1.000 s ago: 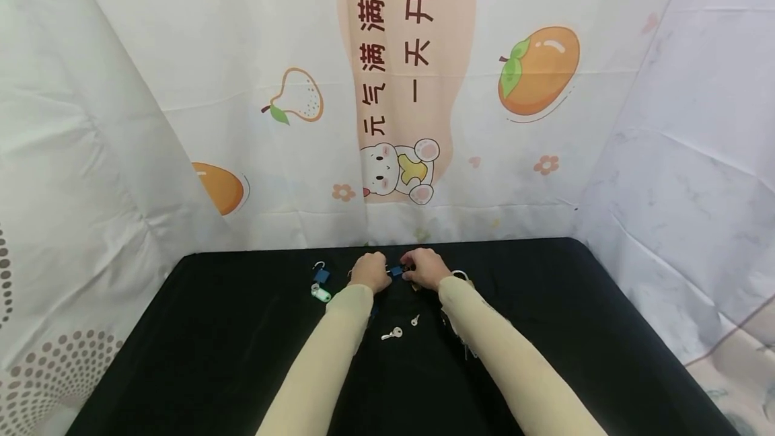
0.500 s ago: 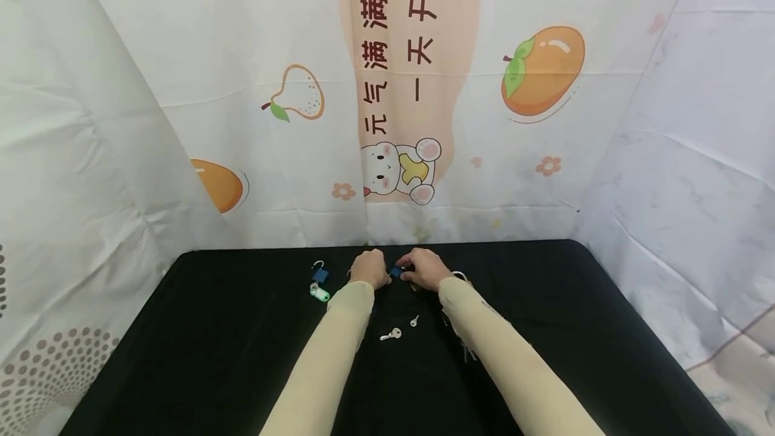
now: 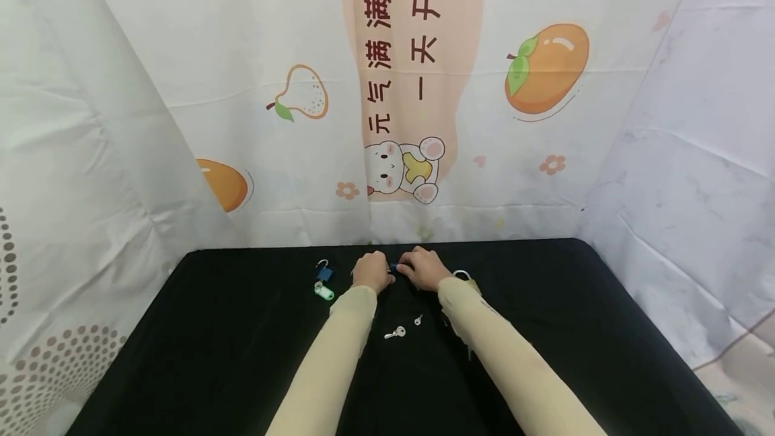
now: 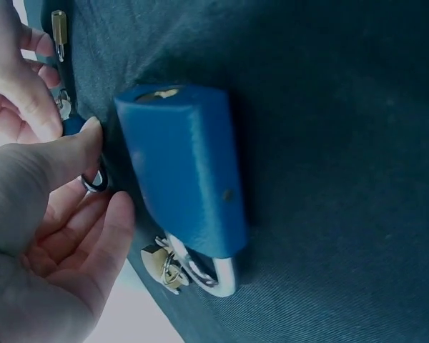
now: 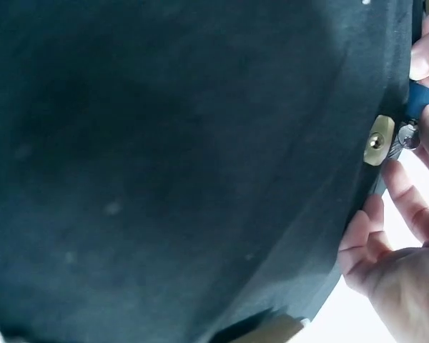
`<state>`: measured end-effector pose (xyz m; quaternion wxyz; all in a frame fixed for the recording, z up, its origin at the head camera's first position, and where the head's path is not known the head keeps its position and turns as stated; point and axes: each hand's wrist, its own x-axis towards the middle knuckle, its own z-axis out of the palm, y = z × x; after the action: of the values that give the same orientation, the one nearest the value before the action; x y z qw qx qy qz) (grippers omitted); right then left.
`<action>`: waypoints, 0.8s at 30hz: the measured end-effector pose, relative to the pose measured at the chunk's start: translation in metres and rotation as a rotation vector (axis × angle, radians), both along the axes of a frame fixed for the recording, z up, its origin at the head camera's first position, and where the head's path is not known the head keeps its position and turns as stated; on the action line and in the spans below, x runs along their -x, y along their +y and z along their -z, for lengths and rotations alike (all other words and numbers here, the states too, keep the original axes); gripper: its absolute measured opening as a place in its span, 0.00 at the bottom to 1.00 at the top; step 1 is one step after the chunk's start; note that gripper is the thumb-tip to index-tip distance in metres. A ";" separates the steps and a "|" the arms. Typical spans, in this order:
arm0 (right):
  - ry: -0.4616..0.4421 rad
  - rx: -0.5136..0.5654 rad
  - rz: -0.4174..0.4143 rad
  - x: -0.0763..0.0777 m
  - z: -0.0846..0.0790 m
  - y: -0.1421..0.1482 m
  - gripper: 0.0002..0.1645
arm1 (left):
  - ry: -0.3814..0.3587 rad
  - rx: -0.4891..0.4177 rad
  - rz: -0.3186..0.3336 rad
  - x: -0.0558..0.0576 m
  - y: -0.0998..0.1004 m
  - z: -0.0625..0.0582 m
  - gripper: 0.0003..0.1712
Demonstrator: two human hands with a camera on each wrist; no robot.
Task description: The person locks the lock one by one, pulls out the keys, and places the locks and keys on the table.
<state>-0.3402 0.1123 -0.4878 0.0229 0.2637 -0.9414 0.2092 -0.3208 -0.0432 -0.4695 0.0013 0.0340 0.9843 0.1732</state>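
A makeshift recording booth, not a lived-in room.

A table under black cloth (image 3: 242, 355) sits boxed in by hanging sheets: a cartoon backdrop (image 3: 424, 86) printed with a bear, persimmons, a pear and Chinese characters, and marbled sheeting (image 3: 696, 187) at the right.

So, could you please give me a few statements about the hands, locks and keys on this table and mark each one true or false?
1. Both hands, the left hand and the right hand, meet over a small blue padlock. True.
2. The table is covered in white cloth. False: its cover is black.
3. Another blue padlock lies to the left of the left hand, shackle open. True.
4. A loose silver key lies between the two forearms. True.
5. The tag by the second padlock is red. False: it is green.
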 end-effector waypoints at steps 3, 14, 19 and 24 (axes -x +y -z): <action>-0.020 0.001 0.035 0.001 -0.001 0.001 0.09 | 0.000 -0.031 0.002 0.000 0.000 0.000 0.14; -0.033 0.048 0.050 0.002 -0.003 0.008 0.10 | -0.020 -0.033 0.097 0.002 -0.004 -0.002 0.05; 0.049 0.100 -0.083 -0.009 -0.027 0.024 0.11 | 0.133 -0.234 0.276 -0.016 -0.019 -0.015 0.05; -0.004 0.282 -0.163 -0.068 -0.058 0.041 0.11 | 0.287 -0.461 0.443 -0.066 -0.036 -0.031 0.07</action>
<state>-0.2723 0.1529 -0.4293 0.0409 0.3330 -0.8781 0.3411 -0.2546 -0.0791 -0.4385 -0.1071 0.2701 0.8782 0.3799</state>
